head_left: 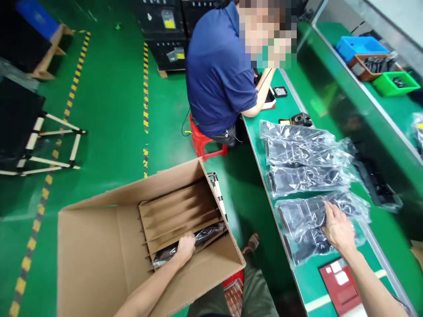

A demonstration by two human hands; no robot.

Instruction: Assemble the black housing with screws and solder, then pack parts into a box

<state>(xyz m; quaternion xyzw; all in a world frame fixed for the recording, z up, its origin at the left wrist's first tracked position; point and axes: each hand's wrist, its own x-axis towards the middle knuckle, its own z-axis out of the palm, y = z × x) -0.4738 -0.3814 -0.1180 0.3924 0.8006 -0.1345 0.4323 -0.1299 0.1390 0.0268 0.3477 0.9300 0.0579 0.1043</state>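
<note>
My left hand (185, 247) is inside an open cardboard box (95, 246), its fingers closed around a long black part in a clear plastic bag (208, 232). This part lies in a slot between the cardboard dividers (181, 200). Over the bench, my right hand (339, 226) rests on a clear-bagged black part (304, 213), thumb and fingers apart. Another bagged part (302, 246) lies just below it. More bagged black parts (297, 180) are laid out side by side further up the bench. The undersides of both hands' fingers are hidden.
A co-worker in a blue shirt (214, 66) sits on a red stool (201, 141) at the green bench (284, 97). A dark red folder-like item (340, 286) lies near my right forearm. Blue, brown and green bins (395, 83) stand on the shelf. Black crates (165, 48) stand behind.
</note>
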